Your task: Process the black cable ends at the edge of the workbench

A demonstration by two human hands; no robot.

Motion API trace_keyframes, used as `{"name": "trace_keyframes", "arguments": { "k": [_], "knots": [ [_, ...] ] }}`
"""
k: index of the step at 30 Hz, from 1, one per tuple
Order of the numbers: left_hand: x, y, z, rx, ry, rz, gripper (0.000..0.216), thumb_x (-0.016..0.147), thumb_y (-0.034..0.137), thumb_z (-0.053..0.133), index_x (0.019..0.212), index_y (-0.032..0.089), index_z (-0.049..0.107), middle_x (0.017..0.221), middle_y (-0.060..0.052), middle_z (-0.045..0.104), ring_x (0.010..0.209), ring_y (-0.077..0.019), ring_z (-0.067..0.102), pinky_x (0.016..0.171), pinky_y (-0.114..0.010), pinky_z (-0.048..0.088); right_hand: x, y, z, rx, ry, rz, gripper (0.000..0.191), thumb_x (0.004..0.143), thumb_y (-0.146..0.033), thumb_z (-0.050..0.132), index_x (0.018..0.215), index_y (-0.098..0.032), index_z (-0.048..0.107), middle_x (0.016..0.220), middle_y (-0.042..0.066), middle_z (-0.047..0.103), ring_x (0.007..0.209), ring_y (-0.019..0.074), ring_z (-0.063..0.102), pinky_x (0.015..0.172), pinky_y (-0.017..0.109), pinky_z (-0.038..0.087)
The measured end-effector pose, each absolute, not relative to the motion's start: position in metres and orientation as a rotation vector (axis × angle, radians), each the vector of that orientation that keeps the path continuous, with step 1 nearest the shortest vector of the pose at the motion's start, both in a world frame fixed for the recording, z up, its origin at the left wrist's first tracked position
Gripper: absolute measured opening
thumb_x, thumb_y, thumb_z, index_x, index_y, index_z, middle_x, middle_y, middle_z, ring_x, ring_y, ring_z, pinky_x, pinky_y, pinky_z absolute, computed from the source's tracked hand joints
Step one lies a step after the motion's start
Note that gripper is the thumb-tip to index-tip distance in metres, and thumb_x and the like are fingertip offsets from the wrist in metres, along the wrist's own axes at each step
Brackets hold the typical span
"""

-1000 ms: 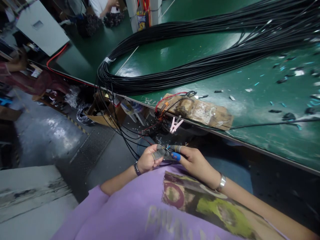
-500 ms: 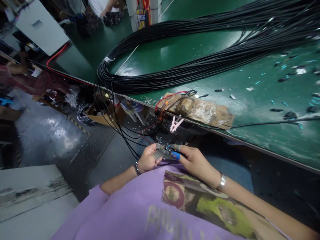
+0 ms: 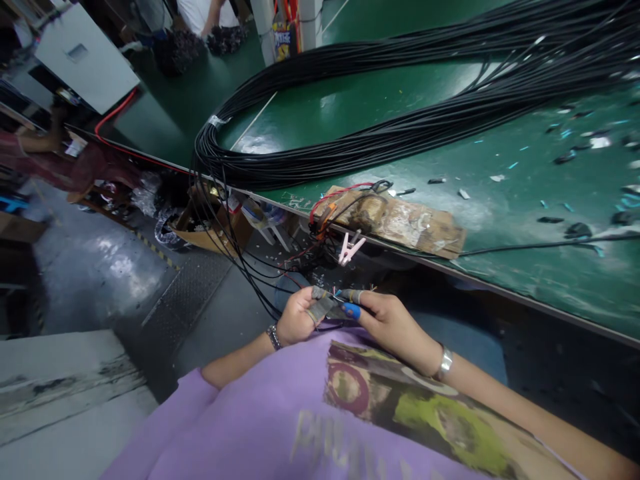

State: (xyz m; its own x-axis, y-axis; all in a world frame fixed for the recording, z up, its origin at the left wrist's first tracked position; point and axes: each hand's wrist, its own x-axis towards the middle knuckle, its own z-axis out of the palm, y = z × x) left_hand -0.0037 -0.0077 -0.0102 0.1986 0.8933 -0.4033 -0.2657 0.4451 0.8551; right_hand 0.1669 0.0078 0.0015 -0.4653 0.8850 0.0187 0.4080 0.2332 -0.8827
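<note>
Close to my body, in front of the table edge, my left hand [image 3: 299, 315] pinches a black cable whose end shows thin coloured wires [image 3: 335, 293]. Grey tape or finger covers wrap its fingertips. My right hand [image 3: 387, 321] meets it from the other side, with a blue cover on the thumb and grey on the index finger, closed on the same thin wires. The fingers hide most of the cable end. Several black cables [image 3: 253, 283] hang from the table towards my left hand. A pink clip [image 3: 351, 249] is at the table edge just beyond.
A long bundle of black cables [image 3: 320, 160] loops over the green table [image 3: 505, 287]. A worn wooden block [image 3: 425, 227] with red and black leads lies at the edge. Cable scraps [image 3: 579, 230] are scattered right. A cardboard box [image 3: 215, 230] stands below; another person [image 3: 65, 157] sits far left.
Both hands stay together at the wire ends, with only slight finger movement. The view has shifted very slightly.
</note>
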Motion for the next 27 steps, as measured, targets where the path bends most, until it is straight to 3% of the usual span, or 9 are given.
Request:
{"name": "trace_keyframes", "arguments": {
  "k": [6, 12, 20, 27],
  "knots": [
    [-0.007, -0.008, -0.010, 0.598, 0.977, 0.792, 0.048, 0.055, 0.054, 0.075, 0.067, 0.015, 0.051, 0.034, 0.009, 0.039, 0.027, -0.0012, 0.022, 0.033, -0.018, 0.009, 0.165, 0.008, 0.001, -1.122, -1.965, 1.201, 0.032, 0.087, -0.033, 0.042, 0.065, -0.018, 0.060, 0.061, 0.004, 0.064, 0.056, 0.0148, 0.057, 0.053, 0.025, 0.044],
    [-0.007, -0.005, -0.008, 0.617, 1.031, 0.890, 0.045, 0.057, 0.053, 0.074, 0.068, 0.016, 0.050, 0.033, 0.011, 0.036, 0.028, -0.0013, 0.020, 0.033, -0.017, 0.010, 0.169, 0.006, -0.001, -1.213, -1.917, 1.180, 0.026, 0.086, -0.033, 0.045, 0.084, -0.018, 0.065, 0.074, 0.005, 0.069, 0.065, 0.0167, 0.061, 0.062, 0.027, 0.049],
    [-0.009, -0.008, -0.006, 1.133, 1.369, 1.022, 0.026, 0.060, 0.036, 0.075, 0.065, 0.015, 0.059, 0.050, 0.002, 0.055, 0.046, -0.0077, 0.045, 0.049, -0.020, 0.036, 0.166, 0.004, 0.008, -1.233, -1.893, 1.291, 0.032, 0.084, -0.045, 0.049, 0.075, -0.018, 0.064, 0.064, 0.002, 0.065, 0.058, 0.0151, 0.056, 0.054, 0.025, 0.046],
    [-0.017, -0.011, -0.013, 1.534, 1.577, 1.021, 0.012, 0.057, 0.023, 0.073, 0.068, 0.021, 0.069, 0.057, -0.003, 0.060, 0.056, -0.0146, 0.051, 0.060, -0.026, 0.039, 0.158, 0.006, 0.003, -1.309, -1.732, 1.541, 0.038, 0.080, -0.050, 0.049, 0.065, -0.017, 0.059, 0.049, -0.003, 0.049, 0.046, 0.0101, 0.041, 0.043, 0.022, 0.035]
  ]
}}
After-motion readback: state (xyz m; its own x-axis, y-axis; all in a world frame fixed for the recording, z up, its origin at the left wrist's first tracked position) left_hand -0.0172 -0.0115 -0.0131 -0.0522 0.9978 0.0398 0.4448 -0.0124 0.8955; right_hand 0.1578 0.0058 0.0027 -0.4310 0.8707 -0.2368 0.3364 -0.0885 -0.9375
